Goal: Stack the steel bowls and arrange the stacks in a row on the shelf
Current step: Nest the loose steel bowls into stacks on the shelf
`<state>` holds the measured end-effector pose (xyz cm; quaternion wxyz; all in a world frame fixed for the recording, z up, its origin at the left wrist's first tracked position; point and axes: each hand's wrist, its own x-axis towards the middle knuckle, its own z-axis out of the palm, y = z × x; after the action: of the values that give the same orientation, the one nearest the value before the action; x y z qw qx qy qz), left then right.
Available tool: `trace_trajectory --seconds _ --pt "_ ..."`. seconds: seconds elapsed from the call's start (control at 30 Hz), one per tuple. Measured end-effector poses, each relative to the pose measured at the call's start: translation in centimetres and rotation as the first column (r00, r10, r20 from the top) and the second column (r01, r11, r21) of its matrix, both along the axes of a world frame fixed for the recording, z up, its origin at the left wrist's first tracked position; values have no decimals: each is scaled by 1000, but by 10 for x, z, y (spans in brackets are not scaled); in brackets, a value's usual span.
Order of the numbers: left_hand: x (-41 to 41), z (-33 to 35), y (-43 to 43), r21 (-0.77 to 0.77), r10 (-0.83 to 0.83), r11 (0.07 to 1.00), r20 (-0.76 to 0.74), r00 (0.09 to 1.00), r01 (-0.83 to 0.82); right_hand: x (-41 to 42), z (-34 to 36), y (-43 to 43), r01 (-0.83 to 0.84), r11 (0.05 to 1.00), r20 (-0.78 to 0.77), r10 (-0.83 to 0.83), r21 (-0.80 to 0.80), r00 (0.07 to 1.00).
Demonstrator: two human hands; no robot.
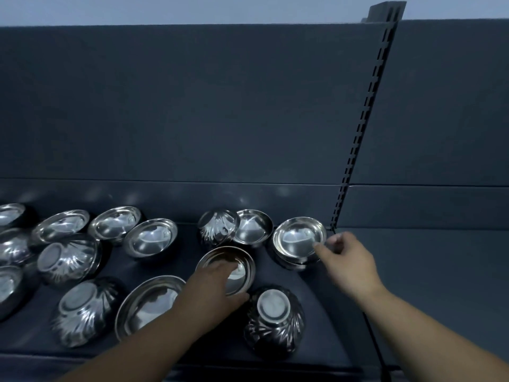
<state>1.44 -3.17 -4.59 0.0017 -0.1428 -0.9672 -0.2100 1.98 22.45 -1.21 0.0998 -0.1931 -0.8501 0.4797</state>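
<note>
While the left hand [217, 282] is reaching into an upright steel bowl [242, 260] near the middle of the dark shelf [330, 293], its fingers are lying inside the bowl and its thumb is curling round the near rim, so it is gripping that bowl. The right hand [349, 260] is hovering just to the right of a short stack of nested bowls [297, 238], which is sitting at the right end of the shelf, close beside the slotted upright [363, 119]. Its thumb tip is touching the stack's near-right rim and its other fingers are curling just outside it, but blur is making it impossible to tell whether they are pinching the rim. An overturned ribbed bowl [275, 315] is sitting just right of the left wrist, near the front edge. Behind the gripped bowl, a tilted overturned bowl [219, 226] is leaning against a second upright bowl [252, 226]. Further left, loose bowls are lying scattered, among them a shallow upright bowl [150, 237] and an upside-down bowl [67, 257], while a wide bowl [148, 304] is showing partly under the left forearm.
</note>
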Motion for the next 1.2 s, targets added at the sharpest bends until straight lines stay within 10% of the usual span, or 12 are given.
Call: trace_trajectory --seconds 0.33,0.53,0.7,0.93,1.2 --pt "-2 4 2 -20 -130 991 7 991 131 37 -28 -33 -736 659 315 673 156 670" --pt "-1 1 3 82 -192 978 -2 981 191 39 -28 -16 -665 716 312 596 211 740" --pt "-3 -16 8 102 -210 973 33 977 205 44 -6 15 -473 842 242 531 -258 812" --pt "-2 -20 13 302 53 952 28 998 -59 41 14 29 -132 539 152 451 -832 879" --pt "-19 0 17 181 232 935 334 914 -304 30 30 24 -214 413 11 478 -885 878"
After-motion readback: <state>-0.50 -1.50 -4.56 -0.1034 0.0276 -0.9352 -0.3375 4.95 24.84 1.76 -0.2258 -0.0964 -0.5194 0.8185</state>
